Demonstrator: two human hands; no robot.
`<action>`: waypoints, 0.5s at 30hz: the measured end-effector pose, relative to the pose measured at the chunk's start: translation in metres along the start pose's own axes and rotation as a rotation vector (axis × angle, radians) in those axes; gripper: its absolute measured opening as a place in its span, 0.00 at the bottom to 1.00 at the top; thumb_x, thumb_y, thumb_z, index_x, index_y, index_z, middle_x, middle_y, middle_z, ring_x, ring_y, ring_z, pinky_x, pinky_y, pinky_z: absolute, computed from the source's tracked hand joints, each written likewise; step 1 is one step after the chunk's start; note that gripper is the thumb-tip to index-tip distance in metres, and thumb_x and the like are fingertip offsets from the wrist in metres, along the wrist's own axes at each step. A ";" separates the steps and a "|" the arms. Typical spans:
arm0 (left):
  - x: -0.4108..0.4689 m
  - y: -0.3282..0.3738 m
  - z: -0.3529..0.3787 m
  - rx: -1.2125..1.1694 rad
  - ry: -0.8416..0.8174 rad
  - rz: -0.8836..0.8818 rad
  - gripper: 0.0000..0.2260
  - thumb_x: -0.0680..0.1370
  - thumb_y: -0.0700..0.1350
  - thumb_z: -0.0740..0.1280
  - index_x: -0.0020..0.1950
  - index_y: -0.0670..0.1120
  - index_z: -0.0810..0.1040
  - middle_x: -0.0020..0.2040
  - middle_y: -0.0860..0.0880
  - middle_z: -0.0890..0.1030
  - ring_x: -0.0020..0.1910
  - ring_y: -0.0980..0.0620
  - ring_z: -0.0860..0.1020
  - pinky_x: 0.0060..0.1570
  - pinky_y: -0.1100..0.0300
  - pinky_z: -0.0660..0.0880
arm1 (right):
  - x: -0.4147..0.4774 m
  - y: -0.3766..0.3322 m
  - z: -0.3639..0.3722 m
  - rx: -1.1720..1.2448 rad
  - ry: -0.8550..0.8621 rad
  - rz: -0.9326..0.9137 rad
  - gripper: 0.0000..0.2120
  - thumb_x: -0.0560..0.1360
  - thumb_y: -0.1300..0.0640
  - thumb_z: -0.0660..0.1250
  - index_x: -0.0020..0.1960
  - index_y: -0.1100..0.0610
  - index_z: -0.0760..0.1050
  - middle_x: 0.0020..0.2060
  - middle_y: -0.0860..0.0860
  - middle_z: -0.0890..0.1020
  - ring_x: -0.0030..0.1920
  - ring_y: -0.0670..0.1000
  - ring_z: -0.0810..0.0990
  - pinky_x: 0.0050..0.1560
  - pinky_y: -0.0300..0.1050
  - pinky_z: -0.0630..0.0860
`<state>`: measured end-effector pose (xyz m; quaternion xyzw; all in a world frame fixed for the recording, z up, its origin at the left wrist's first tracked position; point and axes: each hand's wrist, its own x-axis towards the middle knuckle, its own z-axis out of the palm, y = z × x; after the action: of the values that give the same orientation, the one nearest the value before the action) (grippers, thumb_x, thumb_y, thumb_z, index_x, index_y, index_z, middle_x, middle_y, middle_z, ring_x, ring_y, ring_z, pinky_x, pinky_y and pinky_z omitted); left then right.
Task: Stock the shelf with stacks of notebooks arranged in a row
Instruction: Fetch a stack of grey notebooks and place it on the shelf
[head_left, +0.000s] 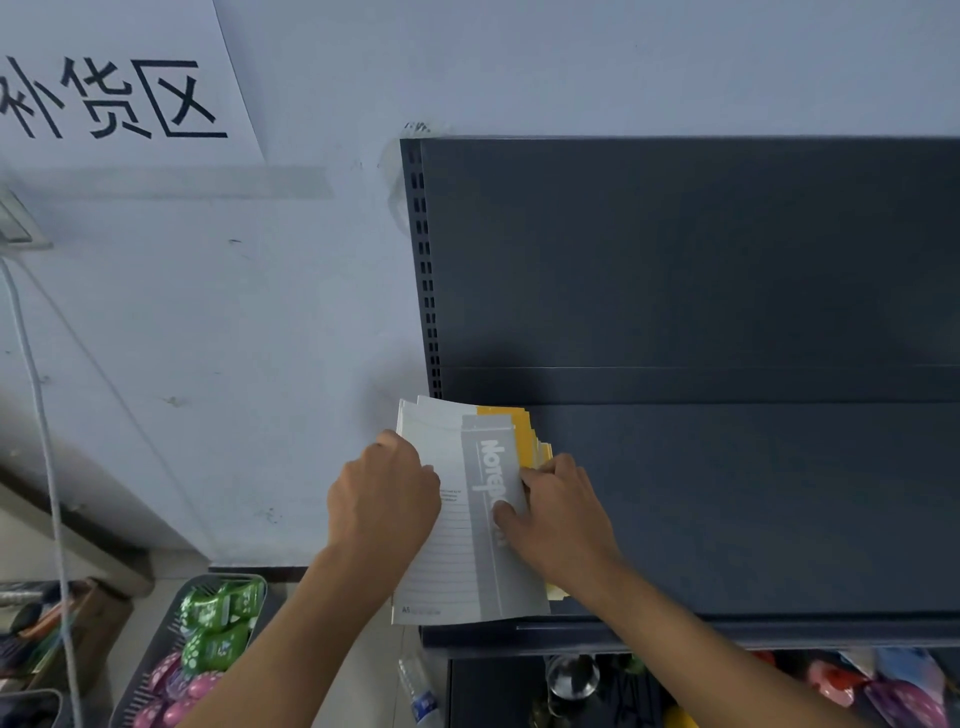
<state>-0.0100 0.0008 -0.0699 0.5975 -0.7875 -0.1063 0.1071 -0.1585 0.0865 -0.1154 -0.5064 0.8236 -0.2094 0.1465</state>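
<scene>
A: Two hands, doing what?
B: The left hand and right hand each clutched a side of the stack of notebooks, lying at the shelf's left end.
A: Beyond it?
B: The shelf's dark back panel.

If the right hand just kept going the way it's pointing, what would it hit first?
The right hand grips the stack of notebooks, pointing left and toward the back. It would push the stack first; behind that probably the shelf's back panel, though depth is unclear.
</scene>
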 end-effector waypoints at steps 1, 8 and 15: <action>0.000 0.000 0.000 -0.023 0.005 -0.004 0.10 0.81 0.47 0.62 0.44 0.44 0.66 0.35 0.50 0.72 0.30 0.54 0.69 0.26 0.60 0.61 | 0.001 0.001 0.001 0.012 -0.003 -0.003 0.14 0.77 0.44 0.64 0.50 0.55 0.76 0.55 0.49 0.69 0.58 0.50 0.69 0.52 0.45 0.75; 0.001 0.003 -0.010 -0.317 0.026 0.000 0.06 0.82 0.42 0.60 0.52 0.45 0.62 0.37 0.48 0.73 0.34 0.51 0.73 0.28 0.58 0.68 | 0.008 0.003 0.004 0.211 0.001 0.008 0.14 0.76 0.47 0.68 0.56 0.54 0.80 0.53 0.49 0.74 0.59 0.50 0.69 0.52 0.41 0.67; 0.009 0.000 -0.017 -0.537 -0.008 -0.060 0.06 0.84 0.42 0.58 0.56 0.47 0.60 0.42 0.51 0.74 0.39 0.52 0.75 0.31 0.55 0.71 | 0.013 -0.005 -0.001 0.386 -0.058 0.124 0.16 0.75 0.44 0.68 0.56 0.54 0.77 0.52 0.49 0.77 0.52 0.50 0.78 0.53 0.50 0.79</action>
<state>-0.0072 -0.0087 -0.0532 0.5702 -0.7136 -0.3169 0.2556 -0.1608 0.0733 -0.1119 -0.4232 0.7931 -0.3393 0.2770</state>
